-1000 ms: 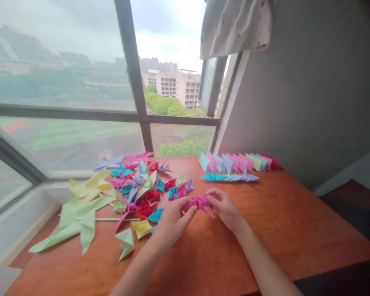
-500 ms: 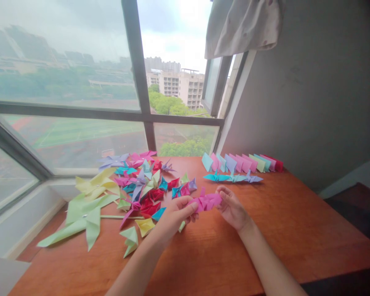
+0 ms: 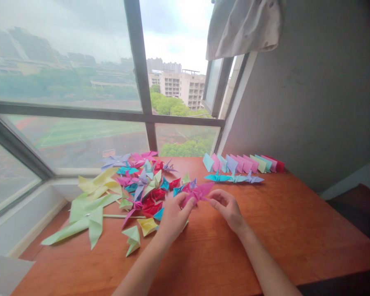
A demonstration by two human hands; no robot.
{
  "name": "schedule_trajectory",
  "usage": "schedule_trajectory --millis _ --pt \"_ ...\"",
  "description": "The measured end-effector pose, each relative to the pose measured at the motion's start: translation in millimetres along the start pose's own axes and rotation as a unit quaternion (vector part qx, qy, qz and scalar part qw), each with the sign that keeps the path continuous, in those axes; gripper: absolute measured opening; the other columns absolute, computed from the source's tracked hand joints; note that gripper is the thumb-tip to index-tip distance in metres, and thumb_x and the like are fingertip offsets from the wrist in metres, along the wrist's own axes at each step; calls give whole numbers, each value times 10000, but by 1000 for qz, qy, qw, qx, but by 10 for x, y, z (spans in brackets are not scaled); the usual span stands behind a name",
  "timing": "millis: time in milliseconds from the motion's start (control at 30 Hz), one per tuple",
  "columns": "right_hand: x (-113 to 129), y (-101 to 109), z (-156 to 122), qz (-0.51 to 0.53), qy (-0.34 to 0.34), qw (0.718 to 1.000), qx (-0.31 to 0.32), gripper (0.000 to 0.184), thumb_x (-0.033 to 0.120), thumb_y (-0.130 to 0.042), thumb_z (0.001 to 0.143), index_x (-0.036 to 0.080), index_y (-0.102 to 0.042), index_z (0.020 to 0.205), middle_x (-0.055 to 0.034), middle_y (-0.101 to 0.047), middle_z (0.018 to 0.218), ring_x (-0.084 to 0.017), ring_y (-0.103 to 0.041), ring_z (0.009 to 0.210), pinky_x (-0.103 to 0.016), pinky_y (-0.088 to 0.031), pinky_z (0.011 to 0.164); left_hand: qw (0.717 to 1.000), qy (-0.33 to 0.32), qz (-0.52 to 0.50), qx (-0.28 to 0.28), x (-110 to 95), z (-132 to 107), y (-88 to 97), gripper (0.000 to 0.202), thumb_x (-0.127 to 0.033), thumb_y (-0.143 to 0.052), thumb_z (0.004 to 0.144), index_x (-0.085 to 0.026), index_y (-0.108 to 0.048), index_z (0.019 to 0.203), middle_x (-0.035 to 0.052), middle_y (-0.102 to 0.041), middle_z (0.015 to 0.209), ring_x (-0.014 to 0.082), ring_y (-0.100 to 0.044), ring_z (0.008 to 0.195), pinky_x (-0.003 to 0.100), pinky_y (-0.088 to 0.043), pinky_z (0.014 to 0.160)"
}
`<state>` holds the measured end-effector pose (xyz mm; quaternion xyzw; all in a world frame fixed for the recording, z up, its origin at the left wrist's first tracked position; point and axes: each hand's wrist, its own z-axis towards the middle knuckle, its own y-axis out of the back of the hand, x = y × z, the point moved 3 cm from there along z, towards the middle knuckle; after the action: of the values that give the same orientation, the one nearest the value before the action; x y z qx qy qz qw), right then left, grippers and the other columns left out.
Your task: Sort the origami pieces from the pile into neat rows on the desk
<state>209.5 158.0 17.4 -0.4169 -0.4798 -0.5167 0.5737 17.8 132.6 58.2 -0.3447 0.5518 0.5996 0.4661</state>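
Observation:
A pink folded paper crane (image 3: 197, 193) is held up above the table, one wing pointing to the upper right. My left hand (image 3: 176, 216) is closed, pinching the crane's left side between thumb and fingers. On the crane's other side, the curled fingers of my right hand (image 3: 228, 209) meet its right-hand tip; the exact contact is small and blurred. Just beyond my left hand lies a pile of folded paper pieces, among them a red one (image 3: 151, 206), a yellow one (image 3: 147, 226) and a pale green one (image 3: 132, 239).
Paper pinwheels in green (image 3: 92, 222) and yellow (image 3: 99, 186) lie at the left. Three blue and lilac cranes (image 3: 234, 178) form a row at the back right, before a row of standing folded papers (image 3: 242, 163). A window frame (image 3: 148, 117) borders the wooden table (image 3: 280, 230).
The pink crane has turned, and its wing now spreads toward the upper right. My right hand has shifted slightly left and down, with its fingers lower along the crane's edge.

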Motion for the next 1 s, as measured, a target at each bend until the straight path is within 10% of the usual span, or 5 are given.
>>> schedule_trajectory --millis 267,433,700,1000 --pt "-69 -48 25 -71 26 997 22 250 446 -678 812 198 -706 805 -34 -668 778 -172 -574 699 -293 -459 648 994 -60 91 26 -25 -36 -74 271 -323 -530 902 -167 -621 700 -13 -589 619 139 -514 596 226 -337 559" --pt "-13 142 55 -135 58 984 -103 287 469 -672 803 187 -681 753 -34 -668 743 -171 -570 662 -279 -451 612 993 -57 78 75 -24 -71 -124 257 -327 -513 918 -168 -642 763 0 -620 652 140 -540 605 219 -357 553" --pt "226 1280 63 -376 71 851 -360 371 527 -598 807 169 -695 817 -82 -718 789 -214 -635 698 -307 -467 684 990 -62 86 96 -42 -122 -163 209 -301 -517 912 -181 -662 820 15 -650 711 153 -571 653 219 -388 571" --pt "-48 2543 -104 -622 -84 695 -352 226 357 -552 816 210 -722 842 -89 -728 865 -222 -598 683 -302 -344 549 988 -75 83 105 -97 -156 -189 201 -285 -516 913 -185 -674 839 28 -676 751 158 -596 672 228 -397 584"
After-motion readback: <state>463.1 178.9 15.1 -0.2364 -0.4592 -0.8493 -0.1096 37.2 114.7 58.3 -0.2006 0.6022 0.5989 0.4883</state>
